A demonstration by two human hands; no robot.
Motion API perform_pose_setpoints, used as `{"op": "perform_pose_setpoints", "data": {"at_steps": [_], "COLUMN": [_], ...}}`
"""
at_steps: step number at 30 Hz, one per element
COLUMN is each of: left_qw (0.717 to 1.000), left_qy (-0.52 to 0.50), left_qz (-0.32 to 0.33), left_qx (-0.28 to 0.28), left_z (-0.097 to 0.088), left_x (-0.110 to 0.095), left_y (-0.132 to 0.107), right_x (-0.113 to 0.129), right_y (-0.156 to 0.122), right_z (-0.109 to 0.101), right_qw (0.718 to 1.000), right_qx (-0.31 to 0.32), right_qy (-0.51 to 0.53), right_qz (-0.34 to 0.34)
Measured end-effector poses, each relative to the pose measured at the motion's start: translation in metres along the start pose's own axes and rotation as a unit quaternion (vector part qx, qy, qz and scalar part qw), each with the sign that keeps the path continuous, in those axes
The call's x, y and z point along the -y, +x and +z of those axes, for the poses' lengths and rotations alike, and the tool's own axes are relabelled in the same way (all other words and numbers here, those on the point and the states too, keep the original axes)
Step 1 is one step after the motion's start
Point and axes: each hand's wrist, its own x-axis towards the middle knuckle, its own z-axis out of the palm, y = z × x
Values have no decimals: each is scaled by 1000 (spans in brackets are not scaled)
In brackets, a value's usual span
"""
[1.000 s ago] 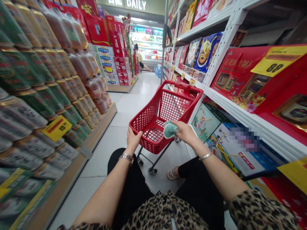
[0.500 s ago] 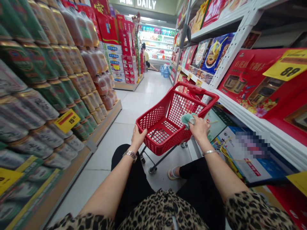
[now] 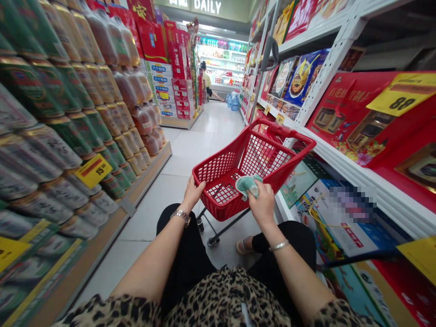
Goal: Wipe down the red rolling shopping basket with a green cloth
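Observation:
A red plastic shopping cart point(image 3: 221, 210) with a lattice basket stands on the floor in front of me, its handle towards the shelves on the right. My left hand point(image 3: 193, 194) grips the basket's near left corner, thumb over the rim. In my right hand point(image 3: 262, 200) is a pale green cloth point(image 3: 248, 184), bunched under the fingers and laid over the basket's near right rim. The part of the cloth under my palm is hidden. Inside the basket only its bare red lattice floor shows.
Stacked drink cans point(image 3: 44, 154) line the left on a low platform point(image 3: 150, 175). White shelving point(image 3: 322, 86) with red gift boxes point(image 3: 354, 118) stands close on the right. Tiled floor point(image 3: 190, 150) runs ahead towards water jugs point(image 3: 235, 101) and a person point(image 3: 206, 81) far off.
My right hand has moved left and nearer along the basket's rim with the cloth. The cart has turned slightly, its handle shifting right. My left hand stays at the corner.

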Motion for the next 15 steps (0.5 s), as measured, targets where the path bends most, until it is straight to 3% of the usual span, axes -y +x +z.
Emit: {"op": "perform_pose_setpoints", "data": {"at_steps": [7, 15], "left_qw": [1000, 999], "left_qy": [-29, -50], "left_qz": [-2, -8], "left_qx": [2, 17], "left_z": [-4, -6], "left_x": [-2, -2], "left_y": [0, -1], "right_x": [25, 17], "right_y": [-50, -95], "right_z": [10, 31], "right_qw": [994, 988], "right_qx": [-33, -33], "right_qy": [74, 118], "right_qz": [-78, -99]}}
